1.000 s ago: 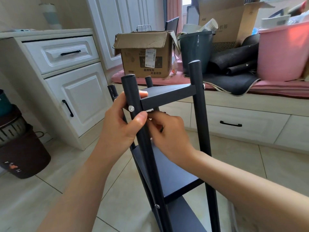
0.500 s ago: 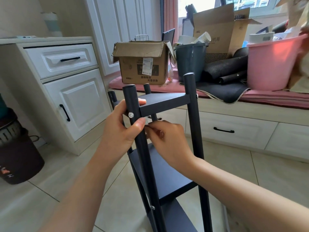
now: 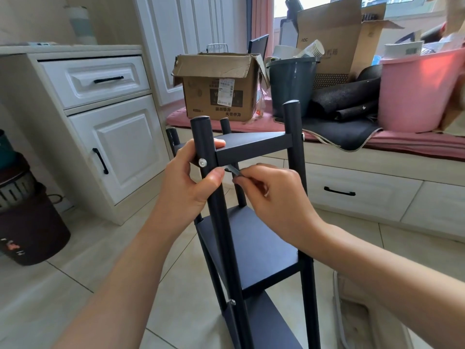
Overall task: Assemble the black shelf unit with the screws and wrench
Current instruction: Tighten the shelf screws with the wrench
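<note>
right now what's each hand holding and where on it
Left hand grips the shelf unit's near post just under the top shelf, by the screw. Right hand pinches the small wrench by one end.

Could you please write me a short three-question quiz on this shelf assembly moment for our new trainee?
1. True or false: the left hand grips the near-left round black post of the black shelf unit, with its thumb just below the silver screw head.
2. What does the right hand pinch? A) a small dark bent wrench B) a roll of tape C) a loose shelf board
3. Fill in: the brown cardboard box with the white label sits on the ____ cushion behind the shelf unit.

Key: 1 true; 2 A; 3 pink.
</note>
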{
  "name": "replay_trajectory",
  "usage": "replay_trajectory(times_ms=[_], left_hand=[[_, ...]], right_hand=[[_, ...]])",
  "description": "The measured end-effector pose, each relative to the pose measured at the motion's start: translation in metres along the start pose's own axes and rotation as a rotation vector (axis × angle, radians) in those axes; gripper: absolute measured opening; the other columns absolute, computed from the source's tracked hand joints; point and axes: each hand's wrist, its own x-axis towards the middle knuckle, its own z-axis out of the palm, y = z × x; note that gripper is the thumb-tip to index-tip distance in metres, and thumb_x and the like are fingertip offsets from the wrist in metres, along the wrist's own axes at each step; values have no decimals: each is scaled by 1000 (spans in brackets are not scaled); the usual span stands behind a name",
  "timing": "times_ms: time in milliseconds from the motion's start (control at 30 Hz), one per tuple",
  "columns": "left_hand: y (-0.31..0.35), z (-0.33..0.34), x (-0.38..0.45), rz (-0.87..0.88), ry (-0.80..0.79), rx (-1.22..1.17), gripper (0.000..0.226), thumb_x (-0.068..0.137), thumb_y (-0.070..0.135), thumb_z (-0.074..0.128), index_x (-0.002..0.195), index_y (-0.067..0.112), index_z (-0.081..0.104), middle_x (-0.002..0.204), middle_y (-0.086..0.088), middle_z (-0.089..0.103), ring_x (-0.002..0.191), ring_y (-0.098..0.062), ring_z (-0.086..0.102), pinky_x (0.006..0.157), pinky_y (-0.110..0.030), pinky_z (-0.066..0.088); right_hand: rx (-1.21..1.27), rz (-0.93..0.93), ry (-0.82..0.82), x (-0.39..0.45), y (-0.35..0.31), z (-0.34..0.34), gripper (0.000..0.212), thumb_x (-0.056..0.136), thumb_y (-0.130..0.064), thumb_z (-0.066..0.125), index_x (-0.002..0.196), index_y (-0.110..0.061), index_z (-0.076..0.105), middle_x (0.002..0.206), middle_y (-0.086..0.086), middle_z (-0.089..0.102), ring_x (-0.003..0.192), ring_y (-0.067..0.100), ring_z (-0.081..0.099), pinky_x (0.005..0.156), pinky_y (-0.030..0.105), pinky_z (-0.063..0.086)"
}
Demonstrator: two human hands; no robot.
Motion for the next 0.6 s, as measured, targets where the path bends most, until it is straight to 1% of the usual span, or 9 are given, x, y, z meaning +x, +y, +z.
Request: replay_trajectory(times_ms=[100,167,200,267,367,467,600], left_hand=[[1,0,0,1,0,7,40,75,42,53,114,40,60,108,7,64,97,-4,56,85,-5,40],[1,0,0,2,-1,5,39,75,41,53,114,41,60,107,8,64,97,-3,56,85,-5,39],[1,0,0,6,-1,5,39,76,41,53,114,40,60,106,10,64,97,-3,56,85,-5,39],[1,0,0,8,0,6,39,76,40,53,114,40,60,105,14,64,99,-3,57,86,-6,40],[0,0,0,12,8,-8,39,75,38,53,113,39,61,106,11,66,98,-1,58,86,-6,40],[1,0,0,9,8,-21,38,75,38,54,112,39,61,108,7,66,97,-1,58,86,-6,40],[1,0,0,6,12,-8,39,75,37,54,113,36,62,110,0,66,96,-6,57,85,-5,39]], right_hand=[[1,2,8,1,0,5,15,95,-11,64,88,-5,76,71,3,68,63,18,58,63,28,47],[21,8,14,1,0,8,15,95,-13,65,87,-7,77,70,-2,67,61,14,58,62,25,48],[31,17,14,1,0,10,15,95,-14,65,88,-8,77,70,-3,67,62,13,59,63,25,49],[49,45,12,1,0,13,16,95,-16,65,89,-8,78,72,-2,70,66,14,64,67,31,52],[63,69,12,2,0,15,16,95,-17,65,91,-10,78,74,-2,71,70,13,66,71,34,54],[64,69,20,3,-1,15,14,94,-18,65,94,-13,78,75,-4,72,70,10,65,71,30,54],[56,75,11,5,-1,17,15,95,-19,65,97,-14,78,76,-5,72,71,8,65,72,24,53]])
